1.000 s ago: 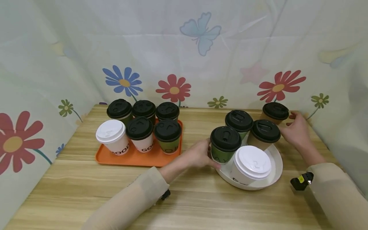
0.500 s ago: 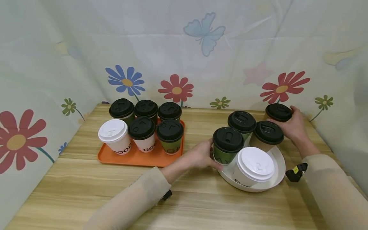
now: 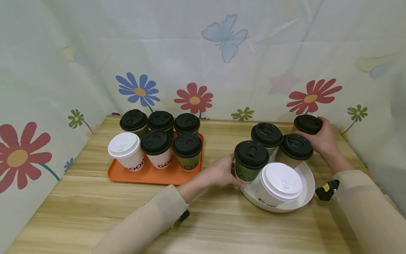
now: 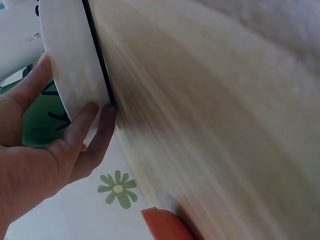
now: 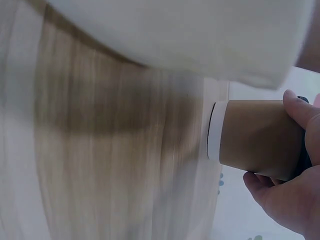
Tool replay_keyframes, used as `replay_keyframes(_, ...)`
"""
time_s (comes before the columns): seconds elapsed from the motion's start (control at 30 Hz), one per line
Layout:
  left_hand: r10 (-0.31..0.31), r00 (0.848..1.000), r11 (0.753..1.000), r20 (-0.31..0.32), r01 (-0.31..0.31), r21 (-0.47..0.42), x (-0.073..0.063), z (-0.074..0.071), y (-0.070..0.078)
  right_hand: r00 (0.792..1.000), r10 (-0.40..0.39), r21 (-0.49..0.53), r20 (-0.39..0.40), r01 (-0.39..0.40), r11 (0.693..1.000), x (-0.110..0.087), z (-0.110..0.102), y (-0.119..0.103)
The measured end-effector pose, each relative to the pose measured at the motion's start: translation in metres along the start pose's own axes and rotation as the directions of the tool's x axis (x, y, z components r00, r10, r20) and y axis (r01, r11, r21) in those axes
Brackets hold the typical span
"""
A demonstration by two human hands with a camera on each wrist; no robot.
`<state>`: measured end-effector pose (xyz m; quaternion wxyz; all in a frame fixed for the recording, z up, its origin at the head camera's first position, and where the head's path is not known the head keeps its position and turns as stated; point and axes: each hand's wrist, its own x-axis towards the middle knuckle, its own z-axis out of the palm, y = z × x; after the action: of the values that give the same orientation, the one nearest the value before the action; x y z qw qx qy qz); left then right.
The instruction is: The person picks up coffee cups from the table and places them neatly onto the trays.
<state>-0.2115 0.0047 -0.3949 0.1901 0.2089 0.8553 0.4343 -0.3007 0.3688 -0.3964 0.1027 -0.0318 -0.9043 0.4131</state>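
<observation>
My left hand (image 3: 222, 171) rests against the outer wall of a round white tray (image 3: 309, 187); in the left wrist view its thumb and fingertips touch the tray's side (image 4: 70, 55). Right beside that hand, on the tray, is a green coffee cup (image 3: 248, 171) with a black lid. Another green cup (image 3: 266, 134), a brown cup (image 3: 295, 146) and a white-lidded white cup (image 3: 282, 181) share the tray. Behind the tray my right hand (image 3: 325, 139) grips a brown coffee cup (image 5: 260, 135) around its upper part, near the black lid. Whether its base touches the table is unclear.
To the left, an orange tray (image 3: 152, 178) bears several lidded cups in two rows, including a white cup (image 3: 125, 150) at its front left corner. A flower-printed curtain (image 3: 158, 53) hangs along the table's (image 3: 95, 211) back and sides.
My right hand has closed around the brown cup at the back, its fingers now wrapping it from the right. The left hand stays at the tray's side. The view shifted slightly.
</observation>
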Motion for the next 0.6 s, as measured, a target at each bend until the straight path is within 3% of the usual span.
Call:
replay_keyframes(0.37, 0.004, 1.000, 1.000, -0.001, -0.004, -0.002, -0.001, -0.001, 0.000, 0.999, -0.032, -0.050, -0.014, 0.031, 0.998, -0.018, -0.013, 0.004)
replay_keyframes(0.6, 0.003, 1.000, 1.000, -0.004, -0.003, 0.002, -0.001, -0.001, -0.003, 0.998, -0.063, -0.053, 0.030, 0.065, 0.996, -0.038, -0.023, 0.005)
